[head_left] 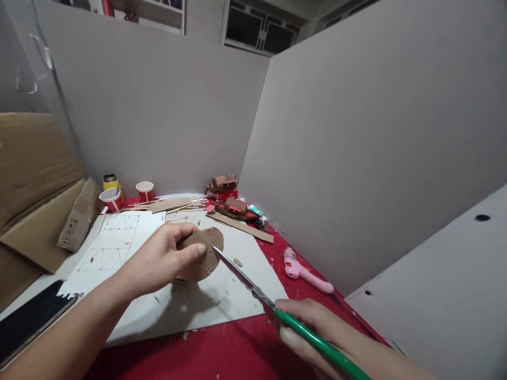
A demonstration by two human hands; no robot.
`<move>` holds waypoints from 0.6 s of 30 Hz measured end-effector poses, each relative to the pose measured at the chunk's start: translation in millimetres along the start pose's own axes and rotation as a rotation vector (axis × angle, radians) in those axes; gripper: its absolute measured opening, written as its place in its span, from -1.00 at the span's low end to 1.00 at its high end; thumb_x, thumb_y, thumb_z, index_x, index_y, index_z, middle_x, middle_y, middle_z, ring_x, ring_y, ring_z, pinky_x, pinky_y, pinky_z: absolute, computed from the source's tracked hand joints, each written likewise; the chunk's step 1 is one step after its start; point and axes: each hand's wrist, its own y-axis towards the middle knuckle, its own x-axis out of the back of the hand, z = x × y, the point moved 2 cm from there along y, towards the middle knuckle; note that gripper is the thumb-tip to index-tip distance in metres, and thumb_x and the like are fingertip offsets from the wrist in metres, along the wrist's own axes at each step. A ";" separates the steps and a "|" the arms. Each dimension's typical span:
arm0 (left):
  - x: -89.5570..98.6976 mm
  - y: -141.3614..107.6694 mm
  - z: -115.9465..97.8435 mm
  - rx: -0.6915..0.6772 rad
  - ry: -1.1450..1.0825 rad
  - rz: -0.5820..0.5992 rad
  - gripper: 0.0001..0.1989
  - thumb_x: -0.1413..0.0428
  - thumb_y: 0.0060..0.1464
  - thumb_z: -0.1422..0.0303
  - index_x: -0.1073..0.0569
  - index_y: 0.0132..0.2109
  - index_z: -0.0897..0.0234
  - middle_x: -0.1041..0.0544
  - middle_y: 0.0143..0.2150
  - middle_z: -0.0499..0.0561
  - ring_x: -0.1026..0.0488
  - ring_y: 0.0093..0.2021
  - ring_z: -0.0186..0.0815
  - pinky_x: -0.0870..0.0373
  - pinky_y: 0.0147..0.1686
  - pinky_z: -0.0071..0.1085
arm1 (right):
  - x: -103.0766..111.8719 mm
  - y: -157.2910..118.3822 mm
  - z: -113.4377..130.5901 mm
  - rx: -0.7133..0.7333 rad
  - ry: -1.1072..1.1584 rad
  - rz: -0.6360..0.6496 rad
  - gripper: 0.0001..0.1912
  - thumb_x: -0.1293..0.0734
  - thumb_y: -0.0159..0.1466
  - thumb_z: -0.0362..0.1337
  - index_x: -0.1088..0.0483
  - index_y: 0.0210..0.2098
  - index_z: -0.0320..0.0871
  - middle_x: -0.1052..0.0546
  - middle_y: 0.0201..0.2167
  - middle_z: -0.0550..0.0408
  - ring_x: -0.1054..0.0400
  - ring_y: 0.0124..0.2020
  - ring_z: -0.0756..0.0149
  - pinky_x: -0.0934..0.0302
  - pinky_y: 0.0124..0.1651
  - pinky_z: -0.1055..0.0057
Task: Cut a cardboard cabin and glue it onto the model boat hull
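My left hand [166, 257] pinches a round brown cardboard piece [208, 266] above the white board, thumb on top and the other fingers partly hidden behind it. Lines or slits mark the piece's face near the thumb. In my right hand [317, 319] is a pair of scissors with green handles [312, 335]. Their narrow metal blades reach up and left, and the tip lies at the face of the cardboard, beside my left thumb. Whether the tip has gone through the cardboard I cannot tell. A small tan scrap [237, 262] lies on the board to the right.
A pink glue gun [309, 277] rests on the red cloth [222, 343] at right. Behind are thin sticks, cardboard strips [249, 228], brown model boats [235, 207] and red paper cups [145, 192]. A drawn sheet [114, 243], phone [34, 319] and cardboard boxes [35, 169] occupy the left.
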 end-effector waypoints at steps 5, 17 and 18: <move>-1.2 -0.1 -0.9 0.024 0.066 -0.081 -0.83 -0.16 0.06 0.27 -0.44 -0.36 0.29 -0.45 -0.42 -0.06 -0.36 -0.39 -0.30 -0.24 -0.41 -0.39 | 4.5 -0.4 1.1 0.000 -0.036 0.059 -0.43 -0.09 0.35 0.23 -0.46 -0.24 -0.10 -0.54 -0.29 -0.01 -0.42 -0.26 0.19 -0.39 -0.11 0.31; -11.1 4.5 4.9 0.008 0.070 -0.068 -0.85 -0.08 0.10 0.29 -0.39 -0.37 0.28 -0.38 -0.47 -0.09 -0.30 -0.44 -0.34 -0.18 -0.43 -0.40 | 1.1 2.6 3.2 -0.042 -0.047 0.128 -0.36 -0.02 0.36 0.27 -0.41 -0.23 -0.13 -0.49 -0.35 0.03 -0.37 -0.39 0.27 -0.37 -0.25 0.34; -12.5 4.7 5.1 -0.005 0.112 -0.079 -0.85 -0.06 0.12 0.30 -0.37 -0.38 0.27 -0.37 -0.48 -0.10 -0.29 -0.44 -0.34 -0.16 -0.43 -0.40 | 0.2 2.3 1.8 -0.050 -0.018 0.119 -0.34 0.00 0.35 0.29 -0.40 -0.23 -0.14 -0.47 -0.39 0.05 -0.35 -0.44 0.29 -0.35 -0.31 0.37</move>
